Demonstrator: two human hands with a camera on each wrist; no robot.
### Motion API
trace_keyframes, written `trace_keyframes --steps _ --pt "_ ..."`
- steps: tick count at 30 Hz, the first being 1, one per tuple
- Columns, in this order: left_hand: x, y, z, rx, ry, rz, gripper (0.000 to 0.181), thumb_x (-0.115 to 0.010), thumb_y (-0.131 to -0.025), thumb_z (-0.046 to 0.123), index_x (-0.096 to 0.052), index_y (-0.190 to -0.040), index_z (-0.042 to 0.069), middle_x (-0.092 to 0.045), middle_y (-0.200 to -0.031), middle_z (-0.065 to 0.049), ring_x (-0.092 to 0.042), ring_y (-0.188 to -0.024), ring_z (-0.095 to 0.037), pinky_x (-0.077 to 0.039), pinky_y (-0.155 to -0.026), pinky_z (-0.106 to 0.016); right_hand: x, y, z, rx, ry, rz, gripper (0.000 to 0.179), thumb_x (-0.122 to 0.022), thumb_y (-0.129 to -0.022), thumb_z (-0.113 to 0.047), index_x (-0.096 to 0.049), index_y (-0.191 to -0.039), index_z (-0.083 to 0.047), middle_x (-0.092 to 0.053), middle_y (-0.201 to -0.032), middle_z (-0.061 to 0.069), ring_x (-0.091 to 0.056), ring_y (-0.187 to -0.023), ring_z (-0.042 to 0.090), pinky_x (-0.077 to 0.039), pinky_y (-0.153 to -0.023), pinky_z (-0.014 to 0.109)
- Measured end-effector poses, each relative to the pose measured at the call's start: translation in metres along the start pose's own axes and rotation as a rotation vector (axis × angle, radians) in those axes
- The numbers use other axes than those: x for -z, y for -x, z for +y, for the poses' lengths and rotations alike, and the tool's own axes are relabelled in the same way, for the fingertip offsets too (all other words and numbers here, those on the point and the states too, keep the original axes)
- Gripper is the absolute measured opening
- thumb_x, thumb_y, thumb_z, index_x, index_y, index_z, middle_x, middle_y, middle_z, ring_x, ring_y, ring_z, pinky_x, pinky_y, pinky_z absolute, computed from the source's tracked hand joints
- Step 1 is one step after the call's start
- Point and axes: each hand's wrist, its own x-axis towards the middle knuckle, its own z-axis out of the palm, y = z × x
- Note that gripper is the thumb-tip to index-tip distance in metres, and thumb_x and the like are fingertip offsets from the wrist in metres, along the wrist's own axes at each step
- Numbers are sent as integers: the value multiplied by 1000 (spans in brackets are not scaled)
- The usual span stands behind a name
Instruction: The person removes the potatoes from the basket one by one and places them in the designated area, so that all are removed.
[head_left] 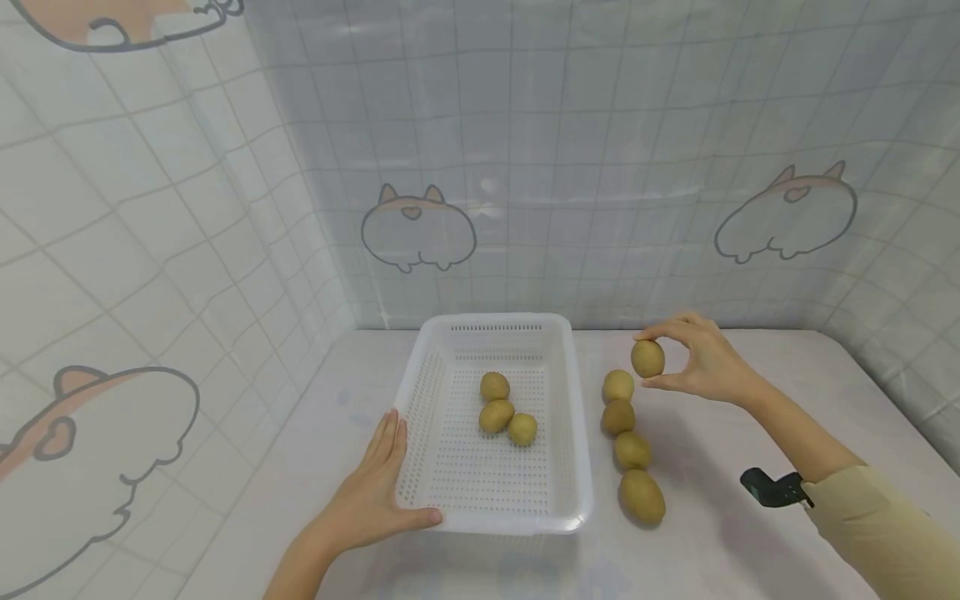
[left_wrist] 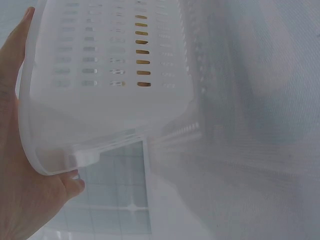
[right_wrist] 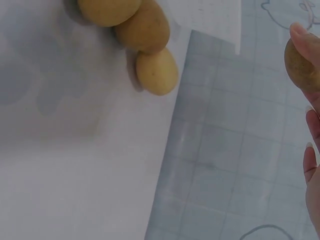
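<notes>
My right hand [head_left: 701, 358] pinches a potato [head_left: 648, 358] between thumb and fingers, raised at the far end of a row of potatoes. The same held potato [right_wrist: 300, 65] is at the right edge of the right wrist view. The row runs from a small potato [head_left: 618, 386] through two more to a larger potato [head_left: 642, 497] nearest me. My left hand [head_left: 371, 487] rests against the near left corner of a white perforated plastic basket [head_left: 581, 467], fingers extended along its side and thumb at its front rim. Inside lie three potatoes, one a small round potato [head_left: 522, 429].
A pale cloth covers the table [head_left: 720, 542]. Behind it and at the sides hang white grid-patterned curtains [head_left: 585, 183] with cartoon animal prints. A dark strap piece [head_left: 772, 488] sticks out by the right sleeve [head_left: 877, 517].
</notes>
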Motion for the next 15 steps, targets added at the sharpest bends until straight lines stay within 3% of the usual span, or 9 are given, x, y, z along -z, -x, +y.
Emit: trace_keyframes --steps 4,11,15 --pt "0 -1 0 -5 -9 6 133 -71 -66 72 -7 -149 -12 9 -157 -24 7 -145 -37 -15 -112 -55 -1 5 8 -35 7 -12 57 -93 -58 -20 -70 -110 -11 -68 -102 4 -48 -104 26 -31 -87 57" --pt "0 -1 0 -1 -10 2 134 -70 -66 72 -7 -149 -11 9 -157 -24 8 -145 -37 -15 -112 -55 -11 16 24 -93 40 -43 57 -91 -63 -25 -69 -113 -10 -70 -105 6 -47 -93 19 -37 -76 41" --pt "-1 0 0 -1 -10 2 134 -70 -66 73 -6 -149 -11 9 -157 -24 8 -145 -37 -15 -111 -55 -19 22 30 -152 32 -81 57 -89 -66 -31 -69 -115 -10 -70 -107 7 -49 -96 24 -37 -79 47"
